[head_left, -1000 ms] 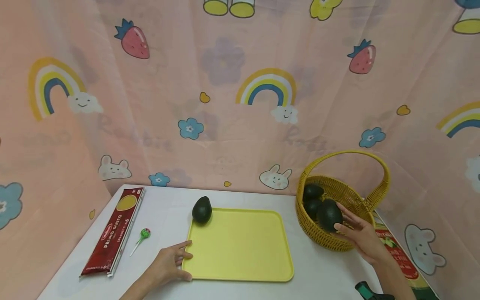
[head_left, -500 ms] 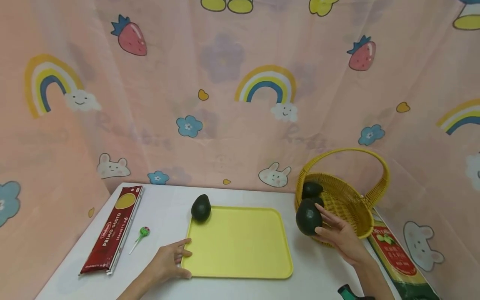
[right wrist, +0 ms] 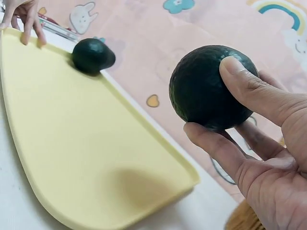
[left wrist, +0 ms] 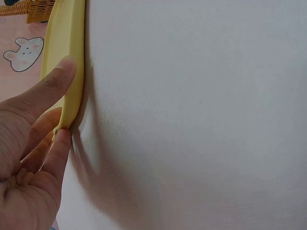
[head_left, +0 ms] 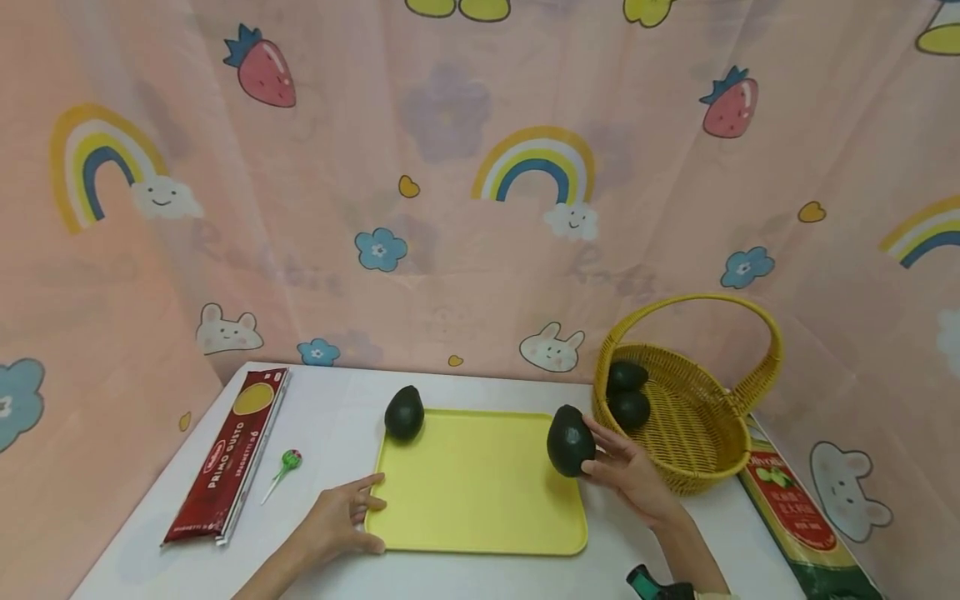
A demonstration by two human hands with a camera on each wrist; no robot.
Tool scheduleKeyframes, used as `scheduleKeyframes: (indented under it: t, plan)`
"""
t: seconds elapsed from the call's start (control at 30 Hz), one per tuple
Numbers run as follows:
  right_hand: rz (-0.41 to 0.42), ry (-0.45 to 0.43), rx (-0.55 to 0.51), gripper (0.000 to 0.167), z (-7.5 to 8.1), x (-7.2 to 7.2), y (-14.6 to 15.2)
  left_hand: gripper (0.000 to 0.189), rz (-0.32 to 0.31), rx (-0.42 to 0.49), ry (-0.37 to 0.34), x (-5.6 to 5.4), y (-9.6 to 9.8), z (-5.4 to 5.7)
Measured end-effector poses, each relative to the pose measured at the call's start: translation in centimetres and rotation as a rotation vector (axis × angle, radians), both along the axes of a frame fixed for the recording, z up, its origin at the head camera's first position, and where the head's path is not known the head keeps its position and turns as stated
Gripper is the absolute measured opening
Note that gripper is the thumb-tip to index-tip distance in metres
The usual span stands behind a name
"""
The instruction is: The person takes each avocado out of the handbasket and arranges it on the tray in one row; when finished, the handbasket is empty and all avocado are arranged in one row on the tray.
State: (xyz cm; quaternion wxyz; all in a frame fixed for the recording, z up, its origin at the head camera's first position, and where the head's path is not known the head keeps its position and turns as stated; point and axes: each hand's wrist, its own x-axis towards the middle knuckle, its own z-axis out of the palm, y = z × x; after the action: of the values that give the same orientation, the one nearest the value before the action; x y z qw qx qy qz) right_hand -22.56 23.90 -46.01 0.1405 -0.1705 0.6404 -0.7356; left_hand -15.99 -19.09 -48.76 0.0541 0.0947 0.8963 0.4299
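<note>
My right hand [head_left: 630, 475] holds a dark green avocado [head_left: 571, 442] between thumb and fingers, above the right edge of the yellow tray [head_left: 480, 500]. The right wrist view shows the thumb pressed on this avocado [right wrist: 206, 91], with its shadow falling on the tray below. At the tray's left front corner, my left hand [head_left: 337, 521] grips the rim. Its thumb [left wrist: 60, 79] lies over the rim in the left wrist view, with fingers at the corner. Another avocado [head_left: 405, 413] rests on the tray's back left corner.
A yellow wicker basket [head_left: 693, 450] with a tall handle stands at the right, two avocados [head_left: 628, 392] inside. Beside it lies a red and green packet [head_left: 802, 517]. On the left are a red spaghetti pack [head_left: 225, 458] and a green lollipop [head_left: 289, 460]. A patterned cloth hangs behind.
My right hand has lifted the avocado out of the basket and carried it left to over the tray's right edge. The left hand has stayed at the tray's corner.
</note>
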Motion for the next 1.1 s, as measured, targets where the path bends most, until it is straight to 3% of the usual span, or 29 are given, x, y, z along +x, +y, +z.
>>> scheduleKeyframes:
  t: [0.17,0.37,0.53,0.73,0.97,1.1]
  plan:
    - [0.020,-0.042,-0.003,0.067,-1.1,-0.8,-1.9,0.064,0.002,0.029,-0.014,0.0,0.0,0.1]
    - [0.032,-0.084,0.038,0.066,-2.2,-1.8,-4.1,0.072,0.005,0.033,-0.023,0.0,0.1,0.1]
    - [0.013,-0.077,0.025,0.066,-3.0,-2.6,-6.0,0.083,0.008,0.029,-0.026,0.1,0.1,0.1]
    - [0.072,-0.013,-0.050,0.059,-4.5,-3.6,-7.3,0.091,0.008,0.033,-0.032,0.2,0.0,-0.1]
    - [0.052,-0.094,-0.054,0.068,-4.3,-4.6,-9.7,0.092,0.030,0.033,-0.059,0.2,0.0,-0.1]
    - [0.037,-0.091,-0.045,0.067,-4.1,-5.2,-11.3,0.091,0.031,0.025,-0.056,0.1,0.1,0.1]
